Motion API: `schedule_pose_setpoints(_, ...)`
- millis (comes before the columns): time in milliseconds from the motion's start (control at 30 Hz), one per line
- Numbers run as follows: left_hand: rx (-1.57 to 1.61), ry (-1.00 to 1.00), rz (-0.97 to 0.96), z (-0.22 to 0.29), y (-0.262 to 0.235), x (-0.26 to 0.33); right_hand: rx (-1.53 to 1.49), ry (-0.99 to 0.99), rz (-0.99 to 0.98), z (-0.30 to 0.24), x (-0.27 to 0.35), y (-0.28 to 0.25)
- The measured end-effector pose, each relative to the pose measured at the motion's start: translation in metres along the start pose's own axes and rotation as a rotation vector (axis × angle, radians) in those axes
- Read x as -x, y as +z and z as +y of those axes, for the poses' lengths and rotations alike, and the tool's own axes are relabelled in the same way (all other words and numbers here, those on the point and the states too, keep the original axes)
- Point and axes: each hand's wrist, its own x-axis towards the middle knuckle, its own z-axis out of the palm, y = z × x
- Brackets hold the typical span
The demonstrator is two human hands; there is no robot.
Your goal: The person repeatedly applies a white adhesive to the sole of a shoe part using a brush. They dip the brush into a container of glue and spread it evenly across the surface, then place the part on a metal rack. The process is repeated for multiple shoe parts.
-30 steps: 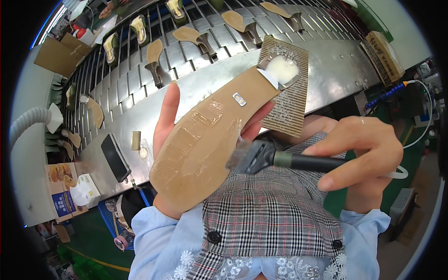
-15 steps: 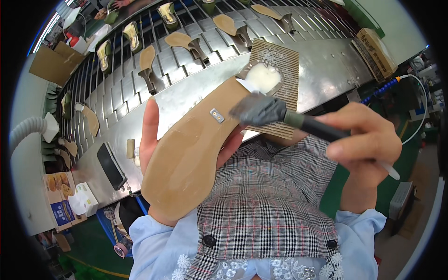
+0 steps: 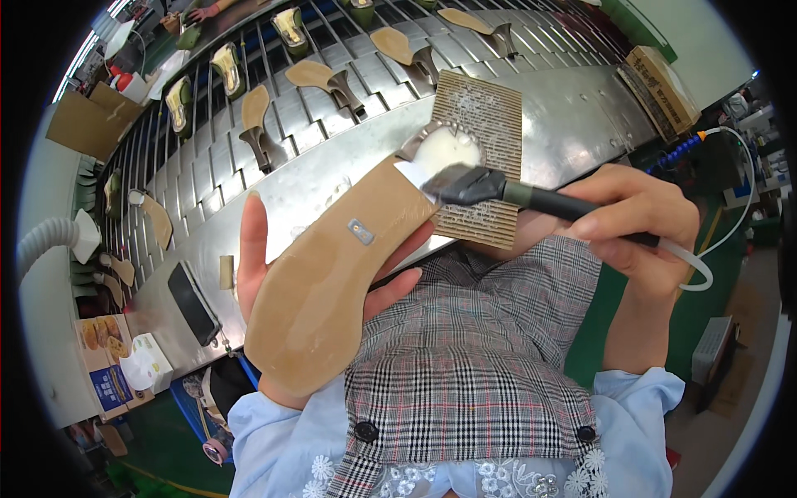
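My left hand (image 3: pixel 252 253) cradles a tan shoe sole (image 3: pixel 311 299) from below, its thumb along the left edge and fingers showing past the right edge. A small metal plate (image 3: pixel 360 231) sits in the sole's upper part, and the surface has a wet shine. My right hand (image 3: pixel 643 228) grips a black-handled brush (image 3: pixel 564 205) whose dark bristles are at the narrow far end of the sole, near its right corner. Just beyond lies a shallow round dish (image 3: pixel 448 149) of white stuff with a crusted rim, partly hidden by sole and brush.
Corrugated cardboard (image 3: pixel 477 100) lies under the dish on the metal bench (image 3: pixel 573 124). Behind runs a slatted conveyor (image 3: pixel 207 166) carrying tan soles with heels (image 3: pixel 311 75) and green shoe forms (image 3: pixel 227 68). A dark flat device (image 3: pixel 193 303) and tissue pack (image 3: pixel 148 361) are at left.
The brush has moved from over the sole, near the metal plate, toward its far end. The sole has shifted slightly left. A white tube now shows more fully below my right hand.
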Motion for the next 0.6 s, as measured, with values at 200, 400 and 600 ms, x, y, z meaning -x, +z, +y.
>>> schedule_pose_setpoints(200, 0.118, -0.144, -0.03, 0.009, -0.019, 0.006, -0.176, -0.029, 0.037, 0.005, 0.006, -0.005)
schedule_pose_setpoints(400, 0.053, -0.093, -0.231, 0.03, -0.063, 0.015, -0.187, 0.045, 0.036, 0.003, 0.01, 0.02)
schedule_pose_setpoints(600, -2.011, 0.513, 0.002, -0.003, -0.03, 0.0, 0.062, -0.018, 0.019, -0.014, 0.008, 0.049)
